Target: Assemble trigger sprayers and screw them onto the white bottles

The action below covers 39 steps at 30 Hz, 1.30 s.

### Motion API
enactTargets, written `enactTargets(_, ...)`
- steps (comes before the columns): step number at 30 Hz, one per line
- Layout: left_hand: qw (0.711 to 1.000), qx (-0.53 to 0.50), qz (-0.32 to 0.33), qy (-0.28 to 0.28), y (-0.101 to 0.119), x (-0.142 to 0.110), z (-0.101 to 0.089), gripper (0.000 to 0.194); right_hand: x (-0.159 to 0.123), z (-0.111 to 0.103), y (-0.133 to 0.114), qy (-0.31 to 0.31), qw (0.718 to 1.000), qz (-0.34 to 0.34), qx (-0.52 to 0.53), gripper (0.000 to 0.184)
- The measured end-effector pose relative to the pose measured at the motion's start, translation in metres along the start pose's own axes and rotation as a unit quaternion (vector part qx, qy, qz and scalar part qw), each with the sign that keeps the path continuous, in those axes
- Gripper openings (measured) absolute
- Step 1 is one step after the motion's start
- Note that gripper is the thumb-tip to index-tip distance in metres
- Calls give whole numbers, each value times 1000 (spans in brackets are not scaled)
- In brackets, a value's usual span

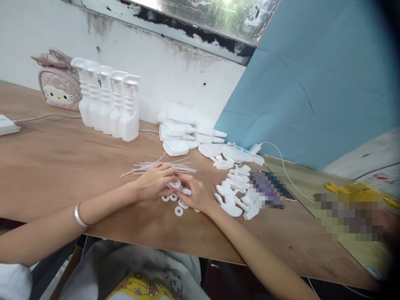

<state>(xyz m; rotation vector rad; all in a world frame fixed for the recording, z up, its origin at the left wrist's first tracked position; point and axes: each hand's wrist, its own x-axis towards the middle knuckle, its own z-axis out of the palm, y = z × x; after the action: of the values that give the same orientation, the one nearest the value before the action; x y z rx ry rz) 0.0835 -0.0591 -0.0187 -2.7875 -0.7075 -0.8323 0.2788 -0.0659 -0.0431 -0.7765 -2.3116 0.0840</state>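
My left hand [156, 182] is closed, its fingers pinching a small white round plastic piece [175, 183]. Close against it, my right hand [197, 195] is also closed on a small white plastic piece [186, 191], partly covered by the fingers. The fingertips of both hands nearly meet, so I cannot tell whether the two pieces are joined. Flat white ring washers [178, 211] lie on the wooden table just below the hands. Behind my left hand are thin white tubes [187, 168] in a loose bundle. White trigger sprayer heads [231, 206] are piled right of my right hand.
Several white spray bottles [129, 121] stand at the back left beside a pink bag [59, 89]. More white bottles [178, 147] lie stacked by the wall. A power strip [245, 151] with a plugged cable and a blurred phone [286, 191] are at the right.
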Motion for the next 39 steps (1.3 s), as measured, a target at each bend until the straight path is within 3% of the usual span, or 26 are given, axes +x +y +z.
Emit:
enactTargets(11,999,30,27,-25,-1,-1,2,22,-1,2,2,-11,1000,-13,7,39)
enactTargets(20,999,26,8,-38,-4,1,1,21,0,3,2,-16,999,28,33,40)
enactTargets(28,997,69,27,-4,-4,0,-7,24,1,0,1,-24,999,35,30,34)
enactTargets(32,998,50,26,-16,-4,0,-10,23,1,0,0,-31,997,49,43,28)
enactTargets(39,998,-51,-20,-22,-4,2,-10,20,2,-2,-3,-38,993,85,74,34)
